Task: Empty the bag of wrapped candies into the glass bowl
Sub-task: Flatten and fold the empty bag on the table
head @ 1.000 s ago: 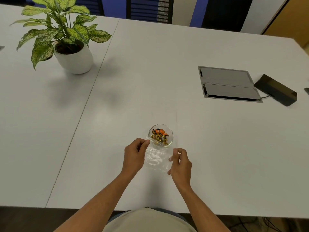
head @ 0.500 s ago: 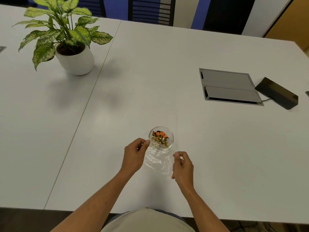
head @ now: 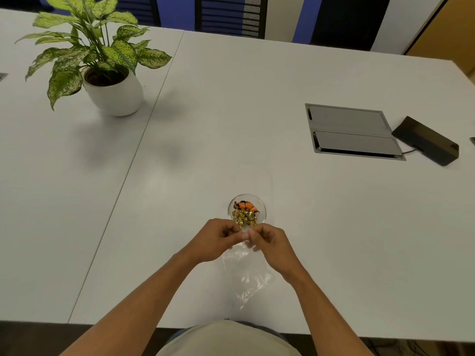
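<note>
Both hands, left hand point(head: 218, 238) and right hand point(head: 268, 240), pinch the limp clear plastic bag point(head: 246, 273) by its mouth beside the small round glass bowl point(head: 261, 205) heaped with gold- and orange-wrapped candies point(head: 245, 214); emptying looks finished, next set bag aside.

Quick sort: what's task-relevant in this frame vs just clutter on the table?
In the job:
- clear plastic bag, pinched at its top by left hand and right hand
- glass bowl
- wrapped candies in the bowl

Lying about:
- potted plant
- cable hatch set in the table
- black box with a cable
</note>
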Demonstrator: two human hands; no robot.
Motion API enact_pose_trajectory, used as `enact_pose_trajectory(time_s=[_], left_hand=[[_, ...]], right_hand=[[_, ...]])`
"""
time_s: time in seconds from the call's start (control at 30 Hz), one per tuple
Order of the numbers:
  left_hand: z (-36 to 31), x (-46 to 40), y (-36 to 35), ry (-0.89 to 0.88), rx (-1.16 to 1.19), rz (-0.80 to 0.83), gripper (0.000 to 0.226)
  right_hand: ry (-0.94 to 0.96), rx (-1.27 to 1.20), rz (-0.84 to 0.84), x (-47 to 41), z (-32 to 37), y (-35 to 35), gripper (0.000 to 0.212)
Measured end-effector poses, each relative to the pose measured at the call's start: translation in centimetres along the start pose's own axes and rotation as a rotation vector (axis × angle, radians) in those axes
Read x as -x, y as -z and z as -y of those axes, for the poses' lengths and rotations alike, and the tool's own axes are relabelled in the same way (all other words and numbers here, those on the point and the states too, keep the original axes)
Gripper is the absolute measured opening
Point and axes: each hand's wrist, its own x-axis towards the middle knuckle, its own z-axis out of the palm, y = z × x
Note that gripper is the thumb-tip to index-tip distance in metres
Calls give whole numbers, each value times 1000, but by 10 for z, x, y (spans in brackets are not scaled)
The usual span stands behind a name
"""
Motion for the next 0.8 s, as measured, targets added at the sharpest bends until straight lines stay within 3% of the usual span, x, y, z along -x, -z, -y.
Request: enact_pose_trajectory(time_s=[0.17,0.43,0.57,0.8], left_hand=[[-1,0,1,37,-4,16,24],[16,20,-1,181,326,-67,21],[18,25,-7,198,415,-148,10],[18,26,-12,217,530,-243,13]], right_hand=[[-32,-56,-62,5,-4,0,20],[-154,-200,-344,8,-17,-5,19],[-173,-196,-381,11,-22,-10,20],[-166,-158,-429,12,-25,-19,19]])
